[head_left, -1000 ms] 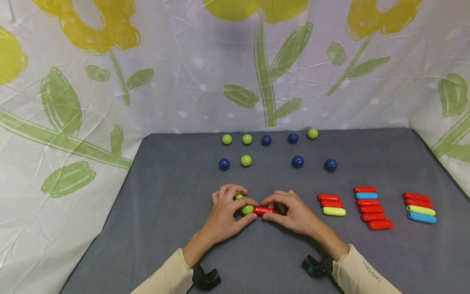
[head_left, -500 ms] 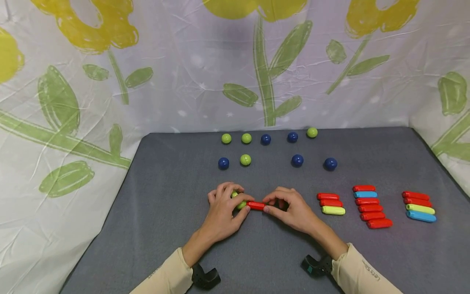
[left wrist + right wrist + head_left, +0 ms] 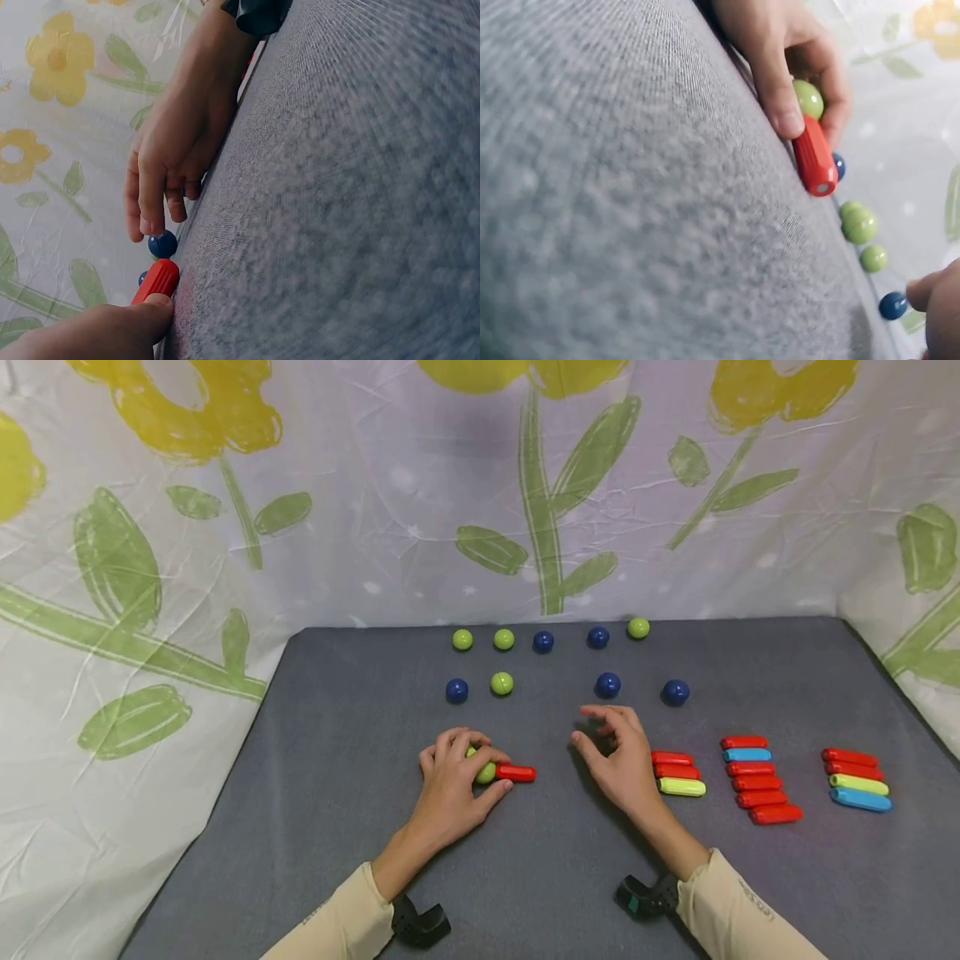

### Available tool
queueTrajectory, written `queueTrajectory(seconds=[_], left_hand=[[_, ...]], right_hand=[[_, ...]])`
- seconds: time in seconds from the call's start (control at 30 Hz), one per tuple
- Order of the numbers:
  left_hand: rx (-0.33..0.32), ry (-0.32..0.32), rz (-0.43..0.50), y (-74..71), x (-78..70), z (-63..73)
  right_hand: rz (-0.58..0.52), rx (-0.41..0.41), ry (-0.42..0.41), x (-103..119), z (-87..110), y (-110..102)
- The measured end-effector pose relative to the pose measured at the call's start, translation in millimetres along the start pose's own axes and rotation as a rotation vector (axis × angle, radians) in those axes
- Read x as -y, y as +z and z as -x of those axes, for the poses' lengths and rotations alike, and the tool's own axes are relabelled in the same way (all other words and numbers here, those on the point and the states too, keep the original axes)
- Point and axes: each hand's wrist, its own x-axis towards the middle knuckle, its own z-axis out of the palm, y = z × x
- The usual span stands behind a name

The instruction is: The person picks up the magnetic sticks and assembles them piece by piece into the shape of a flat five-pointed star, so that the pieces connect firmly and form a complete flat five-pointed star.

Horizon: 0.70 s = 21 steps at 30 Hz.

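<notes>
My left hand (image 3: pixel 450 783) grips a green ball (image 3: pixel 486 772) between thumb and fingers. A red rod (image 3: pixel 516 773) joins the ball and points right, its free end showing a small grey disc in the right wrist view. Another yellow-green piece (image 3: pixel 471 751) shows beneath the fingers, mostly covered. Away to the right, my right hand (image 3: pixel 621 764) hovers over the cloth with loosely bent fingers and holds nothing. Its fingertips are just short of a blue ball (image 3: pixel 608 685).
Loose green and blue balls lie in two rows at the back, among them a green ball (image 3: pixel 502 683) and a blue ball (image 3: pixel 676 692). Three stacks of rods lie right: a short one with a yellow rod (image 3: pixel 682 787), a long mostly red one (image 3: pixel 759 782), and one with a blue rod (image 3: pixel 861 799).
The right hand has let go of the red rod and moved right and toward the back. My left hand has shifted slightly left with the ball and rod.
</notes>
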Motion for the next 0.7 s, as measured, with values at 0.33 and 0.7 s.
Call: queueTrajectory(seconds=[0.33,0.7], left_hand=[[0.001,0.018,0.044,-2.3,0.3,-1.6],[-0.004,-0.014,0.070,-2.3,-0.5,0.6]], right_hand=[[0.026,-0.138,0.105,-15,-32.3,4],[0.192,-0.051,0.065,-23,-50.1,13]])
